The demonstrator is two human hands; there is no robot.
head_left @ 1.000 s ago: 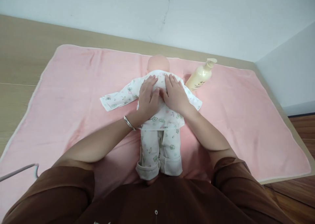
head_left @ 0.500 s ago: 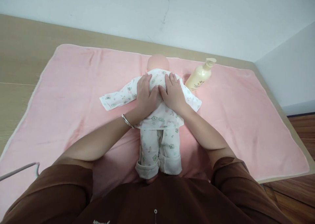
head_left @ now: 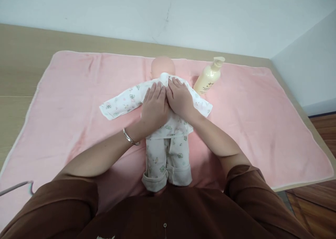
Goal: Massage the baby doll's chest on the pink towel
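Note:
A baby doll [head_left: 163, 66] lies on a pink blanket [head_left: 257, 127], its head toward the wall and its feet toward me. It wears a white printed top [head_left: 126, 99] with long sleeves spread out, and matching trousers [head_left: 179, 153] with turned-up cuffs. My left hand [head_left: 154, 107] rests flat on the upper part of the top, a silver bangle at its wrist. Beside it my right hand [head_left: 180, 96] also lies flat there, fingers stretched out. The two hands meet at the middle of the top, and neither grasps anything. They hide the cloth beneath them.
To the right of the doll's head, a cream pump bottle [head_left: 208, 77] stands on the blanket. The wooden table [head_left: 23, 46] borders a white wall [head_left: 105, 11]. A grey cord [head_left: 15, 187] crosses the blanket at lower left. Wooden floor [head_left: 312, 211] shows at lower right.
My hands have drawn together at the middle of the top, the left thumb no longer spread out in view. The view has shifted slightly, moving the doll and bottle a little left.

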